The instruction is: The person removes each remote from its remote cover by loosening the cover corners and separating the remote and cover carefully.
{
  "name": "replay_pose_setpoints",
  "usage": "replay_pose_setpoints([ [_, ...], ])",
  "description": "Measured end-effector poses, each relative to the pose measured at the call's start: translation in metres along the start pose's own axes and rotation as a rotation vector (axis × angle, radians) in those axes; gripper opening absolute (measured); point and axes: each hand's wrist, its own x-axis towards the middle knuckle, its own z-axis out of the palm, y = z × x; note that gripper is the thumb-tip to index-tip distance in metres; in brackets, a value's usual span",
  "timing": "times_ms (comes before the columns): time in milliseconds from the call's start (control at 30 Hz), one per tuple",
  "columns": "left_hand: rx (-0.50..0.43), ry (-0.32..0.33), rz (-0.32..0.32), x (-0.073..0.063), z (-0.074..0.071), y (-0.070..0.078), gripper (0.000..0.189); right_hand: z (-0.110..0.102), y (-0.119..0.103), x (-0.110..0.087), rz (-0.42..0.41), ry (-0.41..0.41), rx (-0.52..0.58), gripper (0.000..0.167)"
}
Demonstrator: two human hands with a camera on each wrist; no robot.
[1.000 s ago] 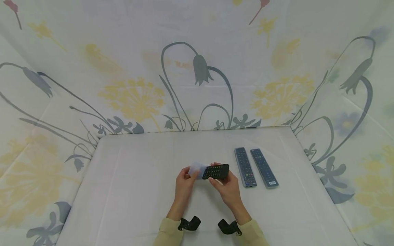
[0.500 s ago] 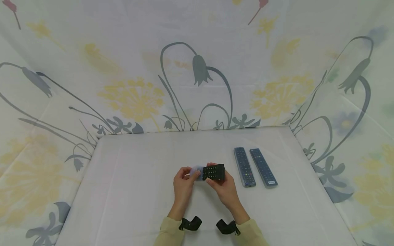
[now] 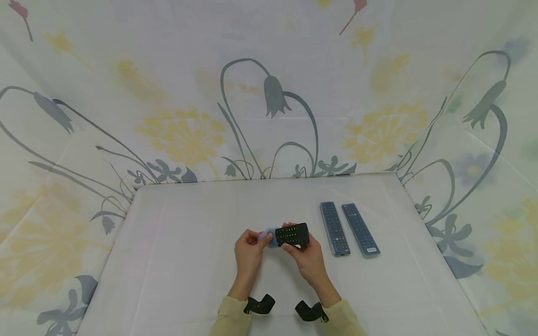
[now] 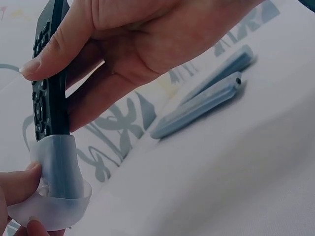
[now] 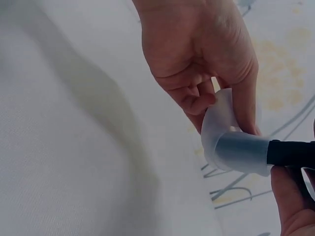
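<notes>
A black remote control with small buttons is held sideways above the table. My right hand grips its right part, thumb along the near edge. At the other end, a translucent silicone cover encloses a length of the remote. My left hand pinches that cover between thumb and fingers. In the right wrist view, the cover's outer end is folded back into a wide loose rim around the remote's end. The left fingertips are partly hidden behind the cover.
Two more remotes lie to the right on the white table: a near one and a farther-right one, both seemingly in clear covers. Flower-print cloth stands behind and beside the table. Each wrist wears a black camera mount.
The right hand and the remote have shifted slightly left, toward the left hand. The cover, flatter and spread out earlier, now looks bunched and folded back around the remote's end.
</notes>
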Motion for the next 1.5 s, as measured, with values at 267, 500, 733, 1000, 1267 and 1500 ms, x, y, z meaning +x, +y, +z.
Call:
replay_pose_setpoints([
  [267,0.009,0.002,-0.006,0.001,-0.002,0.000,0.027,-0.002,-0.001,0.000,-0.035,0.020,-0.001,0.049],
  [500,0.016,-0.013,-0.056,0.003,-0.005,0.002,0.025,-0.003,-0.003,0.000,0.000,0.046,0.018,0.049],
  [733,0.012,-0.016,-0.069,0.004,-0.006,0.001,0.025,-0.006,0.001,0.000,0.006,0.049,0.032,0.050],
  [1000,-0.034,-0.036,-0.124,0.005,-0.007,0.000,0.022,-0.007,-0.001,0.000,0.028,0.064,0.052,0.053],
  [1267,-0.134,-0.082,-0.211,0.007,-0.009,0.000,0.019,-0.007,-0.001,0.001,0.023,0.078,0.079,0.052],
  [1500,-0.219,-0.105,-0.244,0.005,-0.011,0.001,0.021,-0.007,-0.001,0.001,0.014,0.084,0.097,0.052],
])
